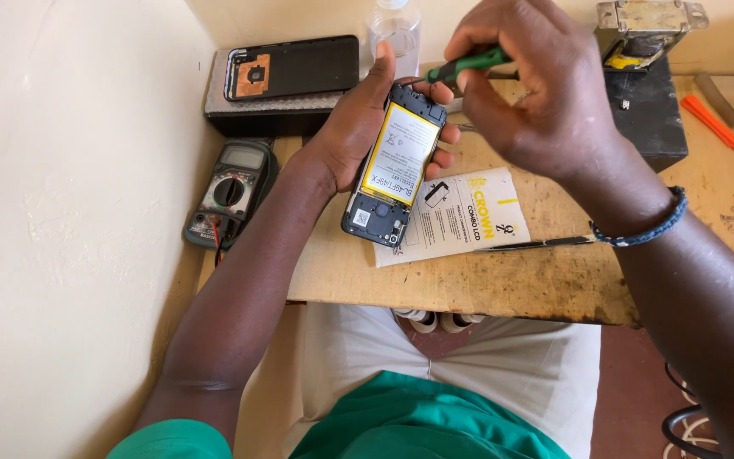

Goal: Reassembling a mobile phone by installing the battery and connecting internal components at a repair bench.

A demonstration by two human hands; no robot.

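- Cream walls meet in a corner behind a small, scuffed wooden table (545, 285), which stands over the person's lap; all the work sits above its far left part.
- An opened phone (394, 164), back cover off and its yellow-labelled battery showing, lies in the left hand (352, 127). That hand cups it from beneath, thumb up along the left edge and fingertips curling round the right edge, so the grasp is firm.
- The phone's long axis runs from its top end, up near the right hand, down and leftward to its bottom end over the table's near part.
- A green-handled screwdriver (469, 64) is pinched in the closed fingers of the right hand (537, 93); its tip points left and down and meets the phone's top edge (whether it sits in a screw is too small to tell).
- So the tool comes at the phone from the upper right, and the right hand is the nearer one to that top end.
- Just under the phone lies a printed white paper packet (460, 217), with slim tweezers (537, 245) beside it to the right.
- Farther left rests a grey multimeter (229, 191); behind it, the removed black phone back (292, 68) lies on a dark box.
- A clear bottle (394, 30) stands at the wall, a black block with a metal part (643, 93) at right, and an orange pry tool (714, 123) beyond it.
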